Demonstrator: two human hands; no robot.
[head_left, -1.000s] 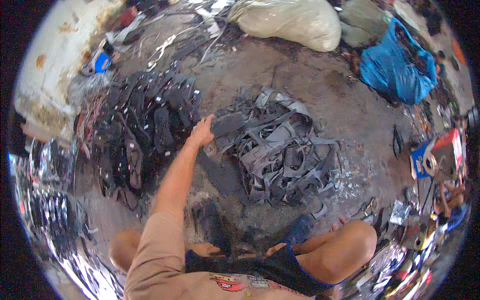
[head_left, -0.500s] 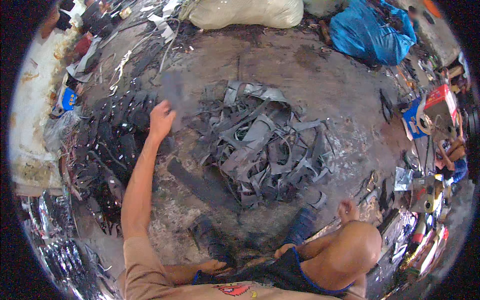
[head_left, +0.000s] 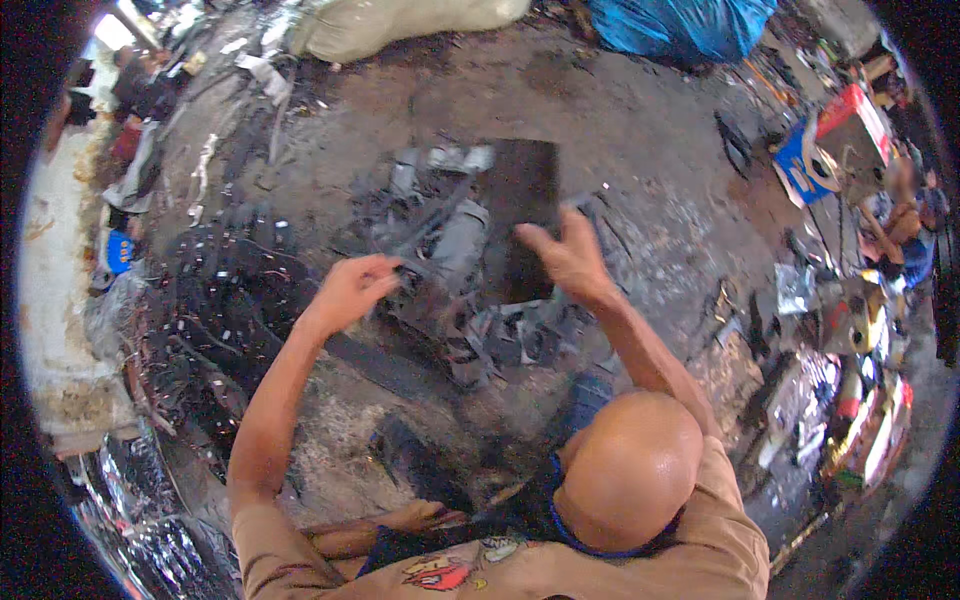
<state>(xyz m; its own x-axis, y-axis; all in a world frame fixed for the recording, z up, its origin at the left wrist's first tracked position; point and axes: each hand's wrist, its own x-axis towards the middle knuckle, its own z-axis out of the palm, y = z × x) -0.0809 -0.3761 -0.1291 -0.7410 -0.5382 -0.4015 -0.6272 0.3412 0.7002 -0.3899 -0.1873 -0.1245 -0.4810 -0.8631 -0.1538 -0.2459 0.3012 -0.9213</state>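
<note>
My right hand grips a dark, flat rectangular sheet by its right edge, with the thumb lying over its face. The sheet stands over a heap of grey rubbery strips and hides part of it. At the heap's left side is my left hand, its fingers pinched together and blurred. Grey strips lie right by its fingertips, but whether one is between them is unclear. A long dark strip lies on the floor between the heap and my feet.
Dark scraps cover the floor on the left. A pale sack and a blue plastic bundle stand at the far side. To the right are a red and blue carton and another person's arm.
My left hand has come back from the left toward the heap; the blurred bluish piece by it is gone. My right hand has entered, holding the dark sheet. The view has shifted.
</note>
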